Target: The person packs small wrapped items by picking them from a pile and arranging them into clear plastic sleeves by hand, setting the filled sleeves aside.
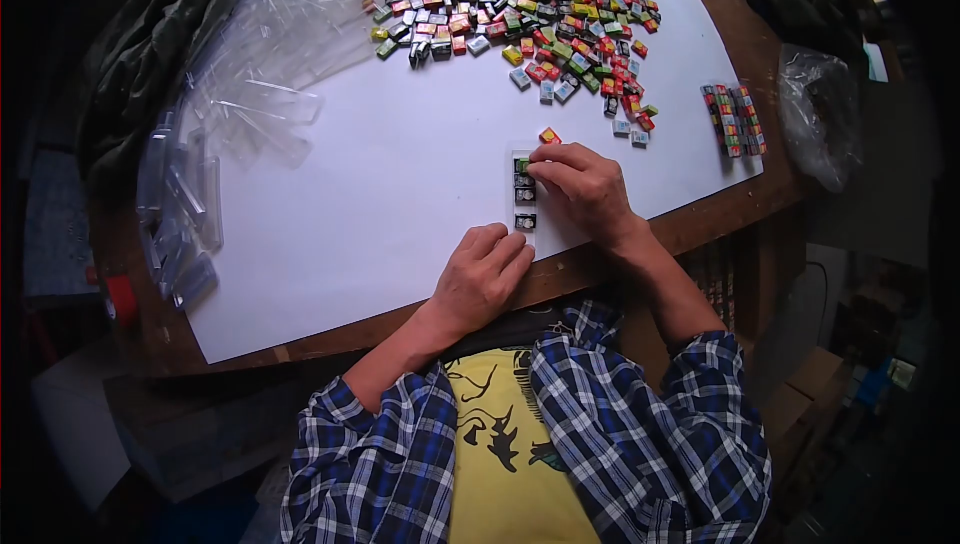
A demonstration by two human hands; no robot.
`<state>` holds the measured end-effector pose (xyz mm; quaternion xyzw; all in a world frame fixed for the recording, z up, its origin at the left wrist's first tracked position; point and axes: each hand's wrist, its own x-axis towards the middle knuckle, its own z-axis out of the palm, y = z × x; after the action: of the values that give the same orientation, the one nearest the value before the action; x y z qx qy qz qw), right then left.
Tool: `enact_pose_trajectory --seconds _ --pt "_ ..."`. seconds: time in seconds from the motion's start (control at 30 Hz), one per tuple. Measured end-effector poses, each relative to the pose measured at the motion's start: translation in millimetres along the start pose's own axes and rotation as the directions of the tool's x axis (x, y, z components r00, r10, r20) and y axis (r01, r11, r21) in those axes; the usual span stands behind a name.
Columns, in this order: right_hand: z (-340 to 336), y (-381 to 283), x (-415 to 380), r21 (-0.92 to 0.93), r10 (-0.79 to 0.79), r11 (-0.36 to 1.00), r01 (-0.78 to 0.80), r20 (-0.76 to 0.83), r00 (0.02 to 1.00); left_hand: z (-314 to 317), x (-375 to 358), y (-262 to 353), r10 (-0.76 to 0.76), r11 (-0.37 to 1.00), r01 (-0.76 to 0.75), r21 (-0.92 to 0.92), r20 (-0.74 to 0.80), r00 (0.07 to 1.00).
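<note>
A narrow clear plastic tray (510,157) lies on the white sheet in front of me, with several small boxes in a row inside it. Black little boxes (525,196) sit in its middle, and there is a gap before the nearest one. My left hand (482,272) is closed at the tray's near end, fingertips on its edge. At the far end, thumb and fingers of my right hand (588,189) pinch a small green box (521,166), partly hidden by the fingertips. A red and yellow box (550,136) lies just beyond the tray.
A large heap of small colourful boxes (530,19) covers the far side. Clear plastic sleeves (270,64) pile up at the far left, with clear cases (180,204) along the left edge. Filled packs (733,122) stand at right beside a plastic bag (820,116).
</note>
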<state>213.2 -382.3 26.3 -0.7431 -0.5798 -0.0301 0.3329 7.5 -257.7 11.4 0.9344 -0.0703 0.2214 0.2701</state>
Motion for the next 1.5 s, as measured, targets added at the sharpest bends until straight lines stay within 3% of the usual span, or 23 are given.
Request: enact_pose_trajectory --seconds 0.17,0.43,0.53,0.57,0.63,0.67,0.77,0.9,1.07,1.13,1.37,1.5 --pt "1.6 -1.2 -6.2 0.010 -0.026 1.000 0.026 0.030 0.999 -0.4 0.1 0.2 0.022 1.000 -0.022 0.007 -0.011 1.000" --pt "-1.8 2.2 -2.9 0.162 0.099 0.980 -0.117 0.119 0.988 -0.2 0.3 0.0 0.038 0.999 -0.038 -0.008 -0.008 0.999" --pt "-2.4 13.1 -2.7 0.219 0.282 0.938 -0.269 -0.029 0.959 1.4 -1.4 -0.4 0.013 1.000 -0.013 -0.016 -0.008 1.000" --pt "-4.8 22.8 -0.9 0.214 0.279 0.940 -0.265 -0.038 0.960 1.2 -0.5 0.1 0.022 1.000 -0.022 -0.013 -0.012 1.000" --pt "-14.0 53.1 8.3 -0.066 0.318 0.939 -0.338 -0.210 0.925 0.0 1.3 1.5 0.019 1.000 -0.019 -0.014 -0.033 0.999" --pt "-16.2 63.3 14.0 -0.066 0.315 0.940 -0.336 -0.217 0.924 -0.8 2.2 2.1 0.017 1.000 -0.018 -0.013 -0.042 0.999" --pt "-20.8 89.5 31.3 -0.298 0.254 0.903 -0.309 -0.212 0.944 0.1 2.6 4.6 -0.004 1.000 0.003 -0.002 -0.059 0.998" --pt "-19.6 103.0 39.5 -0.289 0.217 0.925 -0.245 -0.125 0.968 -1.0 1.7 3.3 -0.035 0.999 0.036 0.012 -0.059 0.998" --pt "-19.7 52.9 6.9 -0.082 0.305 0.945 -0.316 -0.123 0.944 2.1 -2.2 0.7 -0.036 0.999 0.037 0.014 -0.070 0.997" --pt "-17.2 19.2 -14.9 0.095 0.210 0.975 -0.202 -0.081 0.974 2.2 -1.9 1.1 -0.049 0.999 0.049 0.009 -0.066 0.997" --pt "-2.6 -25.5 -40.6 0.066 -0.018 0.998 0.021 -0.053 0.998 1.1 -3.8 -2.4 -0.010 1.000 0.011 0.026 -0.050 0.999" --pt "-1.1 -23.7 -45.7 0.116 -0.043 0.993 0.037 0.049 0.998 1.9 -5.5 -2.6 -0.004 0.999 0.005 0.032 -0.056 0.998"
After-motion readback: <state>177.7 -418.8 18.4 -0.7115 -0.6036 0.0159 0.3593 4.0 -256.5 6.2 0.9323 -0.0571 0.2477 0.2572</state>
